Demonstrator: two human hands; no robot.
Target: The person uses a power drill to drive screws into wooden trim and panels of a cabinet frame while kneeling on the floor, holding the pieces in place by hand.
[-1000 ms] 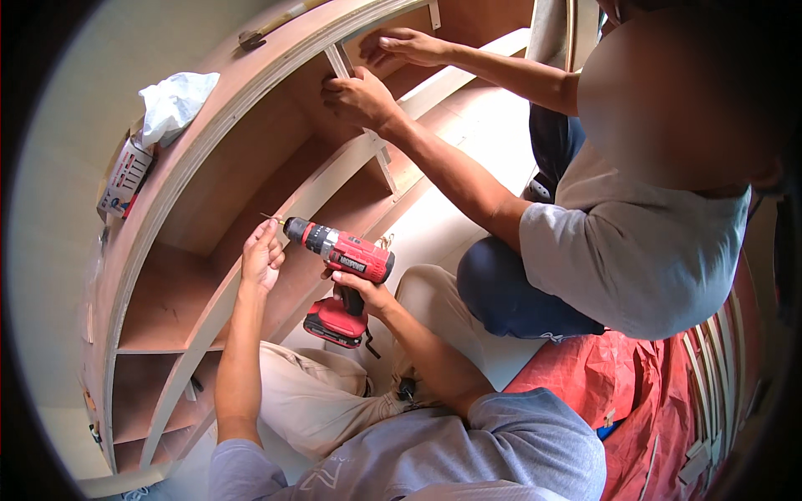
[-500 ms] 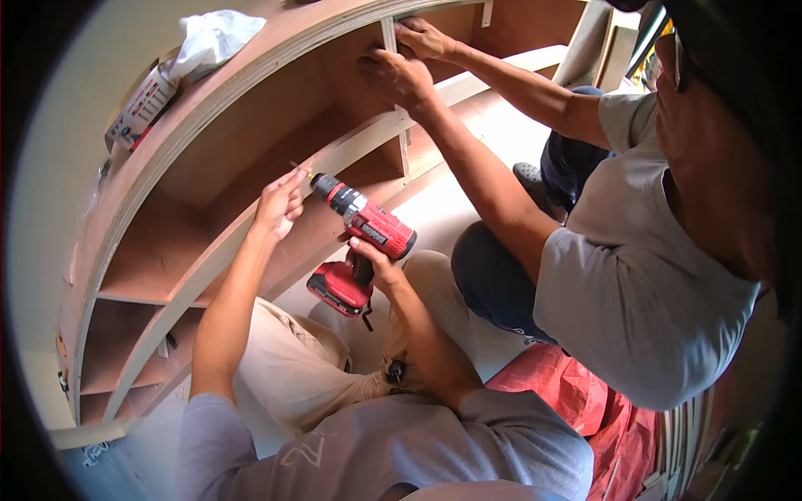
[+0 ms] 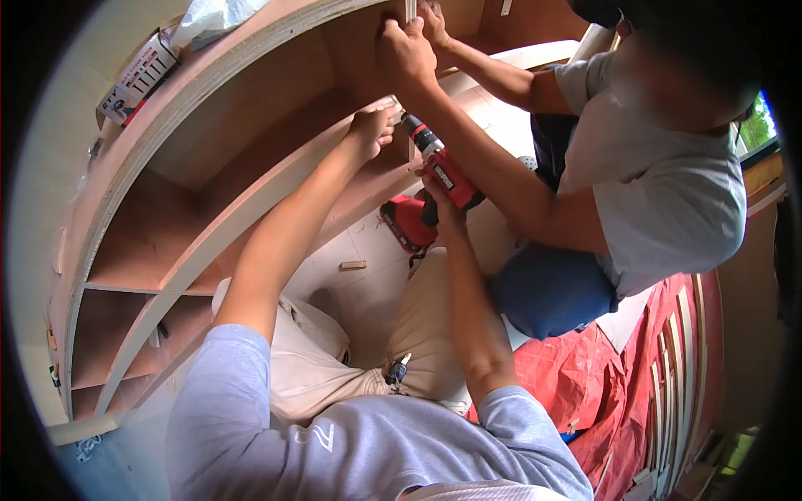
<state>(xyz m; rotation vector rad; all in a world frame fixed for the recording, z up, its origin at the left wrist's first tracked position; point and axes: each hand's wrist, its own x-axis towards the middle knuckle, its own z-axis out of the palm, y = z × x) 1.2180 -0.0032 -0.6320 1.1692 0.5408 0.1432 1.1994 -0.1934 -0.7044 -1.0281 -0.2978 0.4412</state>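
Observation:
My right hand (image 3: 439, 199) grips the handle of a red and black cordless drill (image 3: 455, 179), its chuck tilted up and toward the shelf unit. My left hand (image 3: 373, 131) is closed with its fingertips at the drill's tip, beside the pale curved rail (image 3: 276, 179) of the wooden shelf unit (image 3: 209, 79). What those fingers pinch is too small to make out. Just beyond, a co-worker's hand (image 3: 407, 52) and other hand (image 3: 433, 23) hold a narrow upright wood strip (image 3: 410, 10). The co-worker's forearm passes close to the drill.
On the unit's curved top lie a printed carton (image 3: 138, 79) and a white plastic bag (image 3: 219, 15). A small wood block (image 3: 353, 265) lies on the floor by my legs. Red sheeting (image 3: 560, 376) and long wood strips (image 3: 681, 359) are at the right. The co-worker crouches close on my right.
Both my hands have moved up and right along the curved rail with the drill, closer to the co-worker's hands. The co-worker has leaned, and the wood block has come into view.

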